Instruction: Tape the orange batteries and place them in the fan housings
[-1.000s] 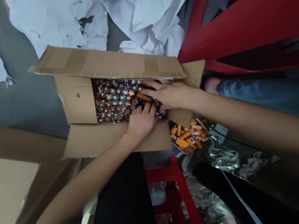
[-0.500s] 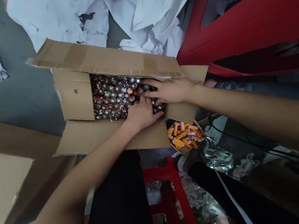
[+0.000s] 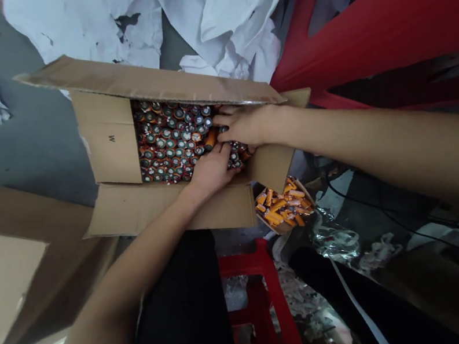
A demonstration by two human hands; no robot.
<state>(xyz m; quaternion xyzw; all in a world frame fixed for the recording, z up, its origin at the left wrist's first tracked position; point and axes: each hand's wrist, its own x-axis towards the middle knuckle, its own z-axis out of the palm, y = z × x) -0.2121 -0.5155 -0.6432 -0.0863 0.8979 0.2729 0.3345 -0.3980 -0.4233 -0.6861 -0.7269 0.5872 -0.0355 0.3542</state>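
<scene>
An open cardboard box (image 3: 107,136) is packed with orange cylinders (image 3: 169,144), which look like battery cells. They stand on end in tight rows, their dark round ends with pale centres facing up. One orange cylinder (image 3: 210,140) leans over in a gap between my hands. My left hand (image 3: 214,169) reaches over the near side of the box, fingers and thumb apart, touching cylinders at the right end. Across from it, my right hand (image 3: 246,125) lies over the far right corner with fingers spread on the cylinders. Some fingertips of both hands are hidden among the cylinders.
A small carton (image 3: 280,228) of loose orange cylinders stands by the box's near right corner. Red stools (image 3: 397,15) (image 3: 268,271) are at upper right and below. White torn sheets (image 3: 77,27) cover the floor behind; a black cable (image 3: 357,197) runs at right.
Both hands have shifted slightly among the cylinders, my right hand a little up and left. The leaning cylinder between them now shows more of its orange side. The box appears slightly tilted.
</scene>
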